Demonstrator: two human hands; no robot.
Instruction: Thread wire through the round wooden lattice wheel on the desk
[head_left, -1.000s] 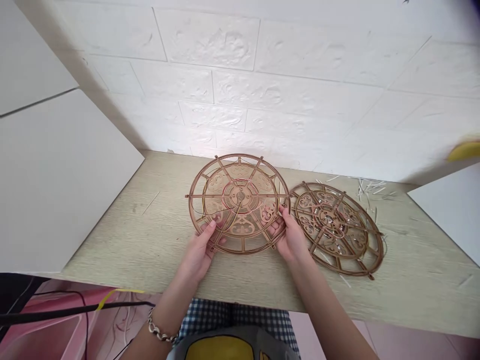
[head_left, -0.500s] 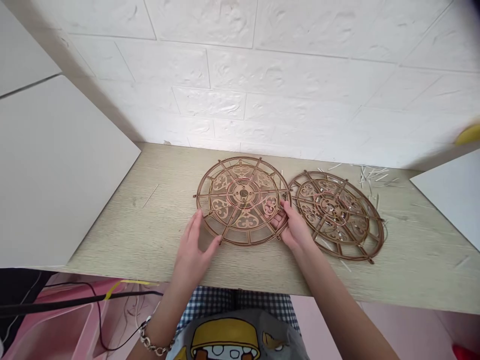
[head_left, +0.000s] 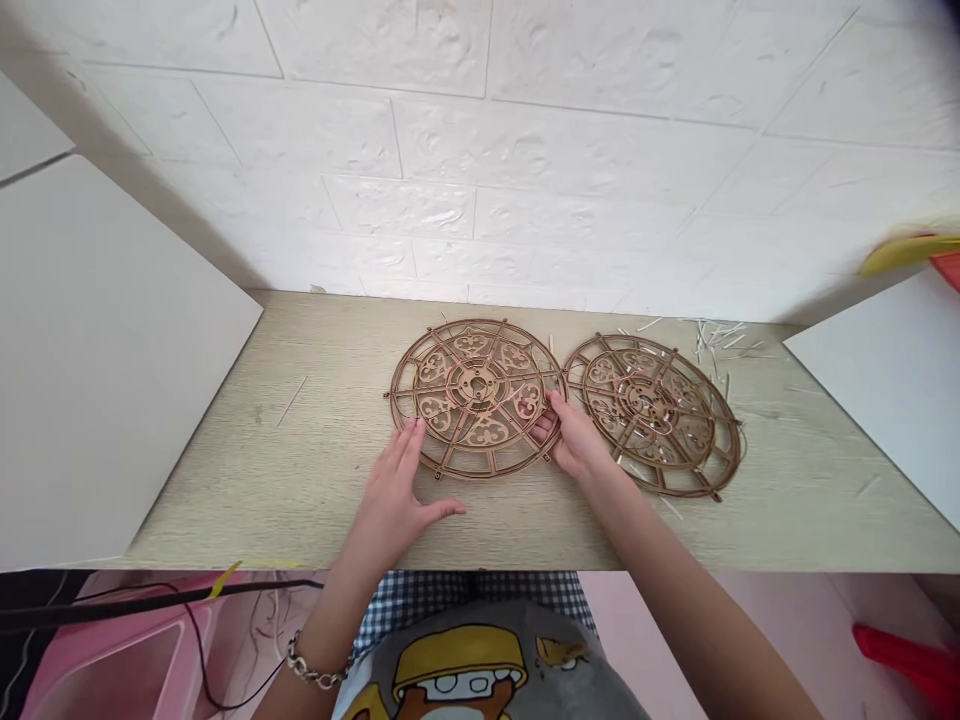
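Note:
A round openwork wooden wheel [head_left: 487, 432], with spokes and scroll-shaped cutouts, is at the middle of the tabletop. My right hand [head_left: 574, 435] grips its right rim, thumb on top and fingers underneath, seen through the gaps. At the lower left rim, my left hand [head_left: 397, 490] has its fingers stretched out and its thumb spread away; the fingertips are at the edge of the wheel. To the right lies a second, similar wooden wheel [head_left: 694, 455], its left rim close beside the first. Thin wires or threads run over both wheels.
White sticks [head_left: 712, 338] lie scattered at the back right, and a single thin stick [head_left: 291, 400] is on the left. White panels [head_left: 127, 360] flank the wooden tabletop [head_left: 225, 480], with a white brick-patterned wall [head_left: 450, 140] behind. A pink bin [head_left: 127, 660] and cables are below.
My left thumb has come off the wheel's lower rim and spread outward. My right hand keeps its hold on the right rim. The whole view has shifted slightly.

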